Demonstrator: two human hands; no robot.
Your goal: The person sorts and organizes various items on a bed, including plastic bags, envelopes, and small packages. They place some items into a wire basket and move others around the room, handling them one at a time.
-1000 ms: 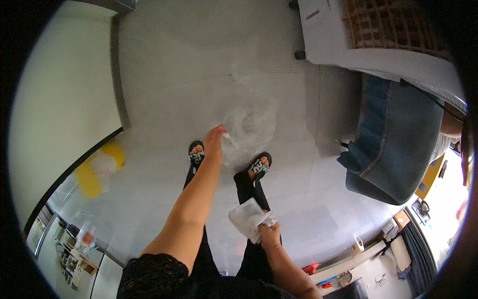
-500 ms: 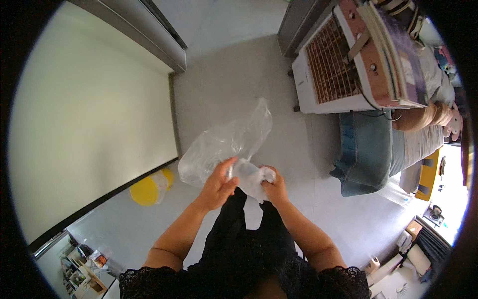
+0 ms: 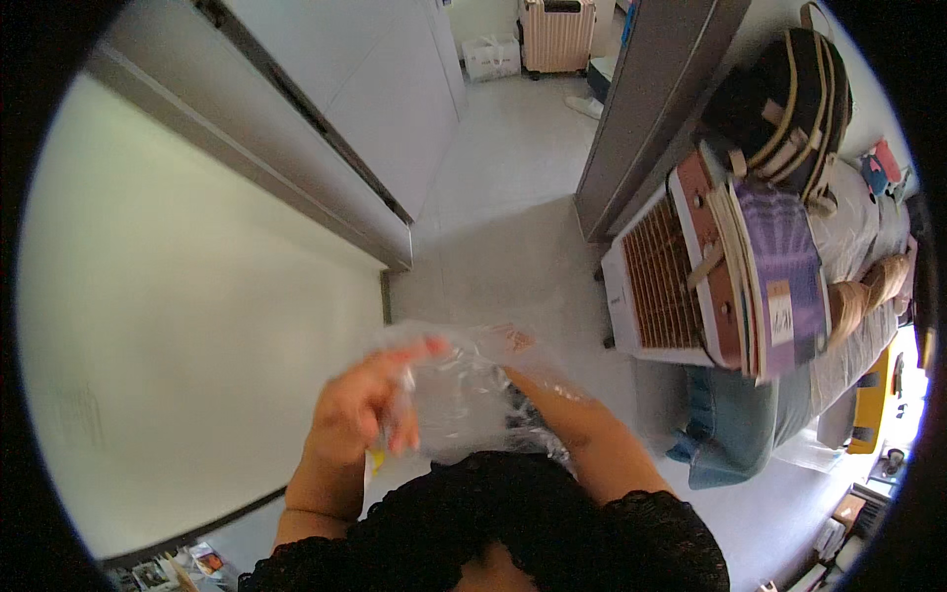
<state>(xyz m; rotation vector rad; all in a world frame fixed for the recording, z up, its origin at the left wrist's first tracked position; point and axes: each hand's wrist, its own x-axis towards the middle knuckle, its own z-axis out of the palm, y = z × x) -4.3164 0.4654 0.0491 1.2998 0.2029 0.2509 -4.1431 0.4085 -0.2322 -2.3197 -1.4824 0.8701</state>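
Clear plastic bag held at chest height above a grey floor, left hand pinching its rim with curled fingers, right hand pushed inside, grip hidden, likely mid-opening, next needing a wider mouth.

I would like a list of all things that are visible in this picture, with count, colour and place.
plastic bag: one, clear, crumpled, held in front of the body between both hands
air cooler: one, white with brown grille, on the floor at right
books: a few, top one purple, stacked on the cooler
backpack: one, black with tan trim, upper right
suitcase: one, pink, far end of the floor
white bag: one, beside the suitcase
blue cloth: one, below the cooler
left hand: grip on the bag's left side
right hand: inside the bag, seen through the plastic
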